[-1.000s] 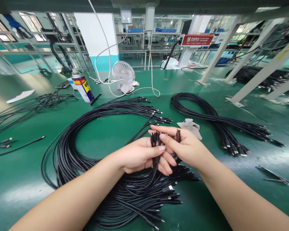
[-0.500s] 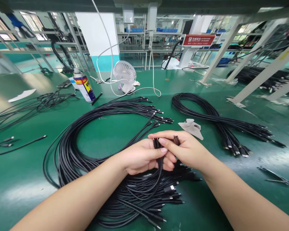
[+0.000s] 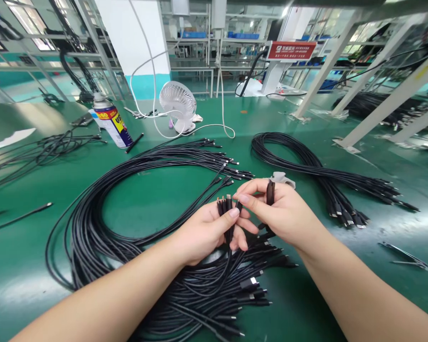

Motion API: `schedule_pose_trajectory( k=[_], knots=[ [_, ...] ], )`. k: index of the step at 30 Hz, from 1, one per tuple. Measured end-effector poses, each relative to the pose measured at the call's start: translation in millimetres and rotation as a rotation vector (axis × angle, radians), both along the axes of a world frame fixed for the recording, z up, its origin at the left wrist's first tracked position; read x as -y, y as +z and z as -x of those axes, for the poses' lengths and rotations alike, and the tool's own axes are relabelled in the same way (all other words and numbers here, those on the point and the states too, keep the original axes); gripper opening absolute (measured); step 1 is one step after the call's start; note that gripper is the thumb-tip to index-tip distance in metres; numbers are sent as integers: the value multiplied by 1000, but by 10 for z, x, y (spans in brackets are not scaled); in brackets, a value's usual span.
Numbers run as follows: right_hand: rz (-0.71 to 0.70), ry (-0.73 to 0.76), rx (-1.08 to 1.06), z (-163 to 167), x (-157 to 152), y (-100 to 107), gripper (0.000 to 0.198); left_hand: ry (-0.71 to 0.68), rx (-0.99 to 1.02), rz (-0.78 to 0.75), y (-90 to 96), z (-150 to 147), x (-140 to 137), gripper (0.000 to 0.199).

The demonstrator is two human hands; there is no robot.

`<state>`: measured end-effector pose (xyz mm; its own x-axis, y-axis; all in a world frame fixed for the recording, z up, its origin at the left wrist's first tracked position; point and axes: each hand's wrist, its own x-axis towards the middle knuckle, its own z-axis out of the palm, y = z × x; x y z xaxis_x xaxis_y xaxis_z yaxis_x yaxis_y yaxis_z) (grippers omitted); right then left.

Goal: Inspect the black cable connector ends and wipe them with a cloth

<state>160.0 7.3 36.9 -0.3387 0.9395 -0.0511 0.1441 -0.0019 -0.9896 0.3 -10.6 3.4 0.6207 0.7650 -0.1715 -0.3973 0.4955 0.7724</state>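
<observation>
Reading the head view, I find the left fingers (image 3: 248,225) wrapped around several upright black cable ends (image 3: 224,205), and the right fingers (image 3: 256,185) pinching the end nearest them. A dark strip (image 3: 270,192) lies against the right fingers; gripped or worn, I cannot tell. The cable coil (image 3: 87,223) spreads left of and below the fingers on the worktop (image 3: 157,199); a second bundle (image 3: 317,173) lies to their right. I recommend light thumb pressure, tips held level, and separating ends singly so that no cable neck kinks.
</observation>
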Motion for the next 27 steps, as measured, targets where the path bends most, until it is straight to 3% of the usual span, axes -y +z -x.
schedule_pose_trajectory(
  k=[4,9,13,18,27],
  knots=[
    [-77,-22,95,14,34,35,33,23,43,19,-14,12,-11,31],
    [-428,-139,330,-22,95,22,21,7,115,82,-16,45,-24,28],
    [-655,-131,587,-54,121,78,12,-15,142,87,-13,55,-37,26],
    [-734,-107,715,-88,150,124,8,-34,150,90,-30,58,-47,23],
    [-948,-8,877,-54,189,107,21,-18,98,41,-32,63,-38,23]
  ],
)
